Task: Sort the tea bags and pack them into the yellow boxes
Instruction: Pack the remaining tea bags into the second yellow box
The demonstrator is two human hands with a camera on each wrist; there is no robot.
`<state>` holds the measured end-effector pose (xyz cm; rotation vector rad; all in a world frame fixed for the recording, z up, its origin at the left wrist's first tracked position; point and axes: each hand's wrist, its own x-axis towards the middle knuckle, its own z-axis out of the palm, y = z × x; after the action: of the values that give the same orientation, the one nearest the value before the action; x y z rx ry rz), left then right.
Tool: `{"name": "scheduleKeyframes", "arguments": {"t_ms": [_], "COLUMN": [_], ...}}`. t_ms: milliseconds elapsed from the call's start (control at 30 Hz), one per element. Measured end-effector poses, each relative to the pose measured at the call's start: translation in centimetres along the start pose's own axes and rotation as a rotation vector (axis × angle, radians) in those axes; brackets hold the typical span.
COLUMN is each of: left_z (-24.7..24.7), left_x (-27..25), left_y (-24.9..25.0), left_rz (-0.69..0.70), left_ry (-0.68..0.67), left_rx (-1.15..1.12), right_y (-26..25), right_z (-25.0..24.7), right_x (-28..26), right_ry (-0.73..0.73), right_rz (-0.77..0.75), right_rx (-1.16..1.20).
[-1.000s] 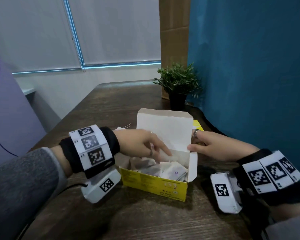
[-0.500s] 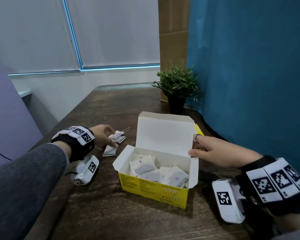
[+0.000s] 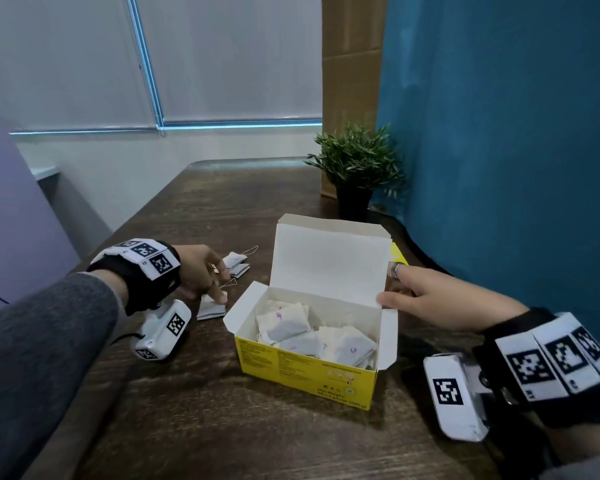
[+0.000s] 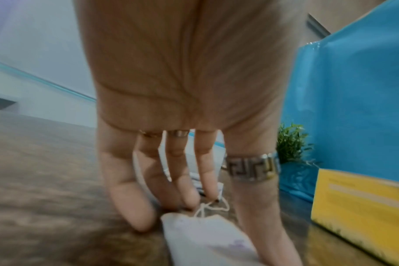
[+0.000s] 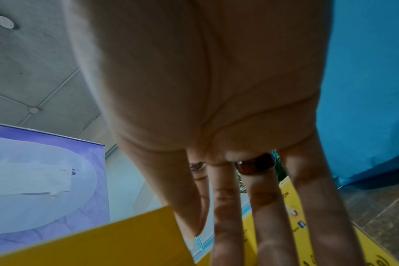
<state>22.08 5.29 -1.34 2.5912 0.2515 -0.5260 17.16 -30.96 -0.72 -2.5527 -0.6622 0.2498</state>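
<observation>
An open yellow box [image 3: 305, 370] stands mid-table with its lid [image 3: 329, 261] raised. Several tea bags [image 3: 288, 325] lie inside it. My right hand [image 3: 388, 289] pinches the lid's right edge, thumb in front and fingers behind; the right wrist view shows the fingers [image 5: 262, 207] straight beside the yellow lid panel [image 5: 103, 243]. My left hand [image 3: 219, 289] reaches down left of the box, fingertips on a loose tea bag [image 3: 210, 308] and its string. In the left wrist view that tea bag [image 4: 207, 239] lies under my fingers [image 4: 189, 196]. Two more loose tea bags [image 3: 238, 266] lie just beyond.
A second yellow box [image 3: 399, 254] peeks out behind the lid. A potted plant [image 3: 355, 168] stands at the back, with a blue partition [image 3: 499, 133] along the right side. The table's left edge [image 3: 136, 216] runs diagonally past my left arm.
My left hand left the box, swung left to the loose tea bags, and now touches the nearest one. The right hand has stayed on the lid.
</observation>
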Motion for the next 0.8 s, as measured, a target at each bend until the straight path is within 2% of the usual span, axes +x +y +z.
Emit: {"name": "scheduleKeyframes", "arguments": {"t_ms": [167,333,500,800], "left_z": [-0.1,-0.6,0.2,0.3], "left_x": [-0.1,-0.4,-0.9,-1.9], "left_y": [0.3,0.3,0.6,1.9], "left_rz": [0.005,-0.055,-0.05,-0.03], "left_ry": [-0.009,-0.126,-0.086,-0.12], "left_rx": [0.156,0.167,0.066,0.242], "right_y": [0.0,-0.2,-0.5,-0.4], "right_z": [0.0,-0.1,-0.2,-0.1], "right_x": [0.0,-0.2,-0.3,-0.2], "right_ry": [-0.005,-0.009,-0.01,-0.002], "right_rz": [0.008,0.006,0.002,0.006], "right_rx": [0.0,-0.009,-0.026,-0.028]}}
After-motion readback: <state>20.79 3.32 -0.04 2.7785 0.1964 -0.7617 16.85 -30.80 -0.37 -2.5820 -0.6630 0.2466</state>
